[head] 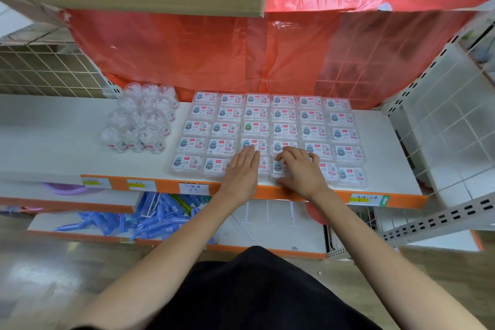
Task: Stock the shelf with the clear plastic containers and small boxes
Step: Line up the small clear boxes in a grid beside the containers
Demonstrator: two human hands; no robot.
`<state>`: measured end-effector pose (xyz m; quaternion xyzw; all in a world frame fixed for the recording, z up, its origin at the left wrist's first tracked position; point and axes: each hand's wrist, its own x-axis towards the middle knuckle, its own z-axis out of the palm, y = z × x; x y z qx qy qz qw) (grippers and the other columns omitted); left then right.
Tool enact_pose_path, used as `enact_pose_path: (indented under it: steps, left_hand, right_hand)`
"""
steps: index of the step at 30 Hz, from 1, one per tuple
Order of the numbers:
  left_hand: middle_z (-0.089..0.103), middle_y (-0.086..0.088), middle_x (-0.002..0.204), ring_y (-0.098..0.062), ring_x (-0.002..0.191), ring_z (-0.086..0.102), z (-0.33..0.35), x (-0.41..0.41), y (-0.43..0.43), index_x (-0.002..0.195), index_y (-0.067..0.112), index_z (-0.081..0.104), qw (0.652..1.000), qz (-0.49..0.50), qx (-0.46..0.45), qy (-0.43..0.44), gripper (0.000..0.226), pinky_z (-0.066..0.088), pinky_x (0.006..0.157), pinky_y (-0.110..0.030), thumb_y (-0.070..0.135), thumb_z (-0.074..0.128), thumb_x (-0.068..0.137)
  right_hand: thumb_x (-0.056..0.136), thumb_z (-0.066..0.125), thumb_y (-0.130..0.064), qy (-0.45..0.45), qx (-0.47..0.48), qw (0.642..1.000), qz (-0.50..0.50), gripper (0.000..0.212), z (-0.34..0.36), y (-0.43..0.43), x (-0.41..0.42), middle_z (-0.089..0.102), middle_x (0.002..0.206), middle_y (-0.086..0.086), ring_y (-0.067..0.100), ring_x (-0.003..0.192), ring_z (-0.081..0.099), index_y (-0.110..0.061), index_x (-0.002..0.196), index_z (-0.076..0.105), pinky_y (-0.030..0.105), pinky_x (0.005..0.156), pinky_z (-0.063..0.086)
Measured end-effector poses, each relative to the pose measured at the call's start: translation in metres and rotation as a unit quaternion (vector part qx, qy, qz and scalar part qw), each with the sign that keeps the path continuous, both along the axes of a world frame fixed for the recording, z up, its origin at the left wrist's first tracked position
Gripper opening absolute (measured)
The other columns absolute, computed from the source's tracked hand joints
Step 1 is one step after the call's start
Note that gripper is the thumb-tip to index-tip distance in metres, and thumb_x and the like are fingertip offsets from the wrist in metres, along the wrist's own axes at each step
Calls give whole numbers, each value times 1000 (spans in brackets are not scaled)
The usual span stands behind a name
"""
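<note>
head — left hand [242,169] flat, right hand [300,169] gripping small boxes [284,129] — labels [345,134] blurred

Shelf [53,136] with small boxes [285,130], clear containers [142,123]

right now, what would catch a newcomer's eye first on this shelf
The grid of small boxes fills the middle of the white shelf, with the left hand flat and the right hand curled on its front rows. Clear plastic containers cluster to its left; a red-orange plastic sheet hangs behind.
</note>
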<state>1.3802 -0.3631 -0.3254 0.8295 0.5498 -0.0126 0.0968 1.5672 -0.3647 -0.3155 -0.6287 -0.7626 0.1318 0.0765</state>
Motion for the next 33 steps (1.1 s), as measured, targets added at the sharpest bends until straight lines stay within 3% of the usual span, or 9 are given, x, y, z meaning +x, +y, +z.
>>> enact_pose_path:
  steps: [7, 12, 17, 22, 27, 33]
  left_hand:
    - [-9, -8, 163, -22, 150, -10, 8, -14, 2, 155, 13, -4, 999, -10, -16, -41, 89, -6, 120, -35, 33, 57, 94]
    - [-5, -2, 164, -18, 150, -9, 26, -44, 13, 156, 17, 2, 994, 2, -5, -108, 95, -7, 118, -33, 37, 66, 88]
    - [-3, 0, 164, -18, 150, -9, 33, -102, 28, 156, 18, 8, 998, 33, -14, -51, 108, -7, 118, -35, 50, 75, 77]
    - [-6, 1, 163, -17, 149, -9, 30, -145, 29, 156, 19, 4, 997, 37, -50, -40, 121, -5, 118, -36, 61, 77, 69]
    - [-7, 0, 163, -25, 150, -6, 21, -164, 31, 156, 22, 5, 995, 54, -79, -6, 107, 3, 119, -42, 45, 76, 79]
    - [-3, 6, 164, -28, 150, -4, 17, -164, 32, 155, 25, 13, 993, 58, -94, -48, 90, 34, 112, -45, 10, 68, 86]
  right_hand:
    - [77, 77, -32, -19, -26, 999, -3, 59, 7, 5, -2, 36, 151, -4, 18, 139, 31, -29, 130, 51, 40, 110, 15]
    - [71, 80, -47, -9, -16, 1000, -20, 72, 9, 5, -11, 35, 151, -2, 18, 140, 31, -29, 134, 50, 39, 111, 9]
    - [75, 78, -46, 29, 39, 999, 7, 67, 12, 6, -57, 44, 145, -5, 15, 136, 37, -26, 133, 52, 33, 106, 12]
    - [77, 76, -45, 11, 32, 998, 48, 73, 11, 12, -118, 39, 150, -2, 16, 139, 33, -23, 140, 46, 38, 110, 12]
    - [81, 74, -41, -14, 16, 998, 66, 66, 5, 20, -147, 33, 155, -1, 18, 143, 28, -23, 138, 47, 40, 113, 11]
    - [83, 72, -35, -25, 2, 998, 52, 62, 0, 20, -152, 41, 149, -4, 18, 139, 34, -24, 137, 46, 41, 113, 11]
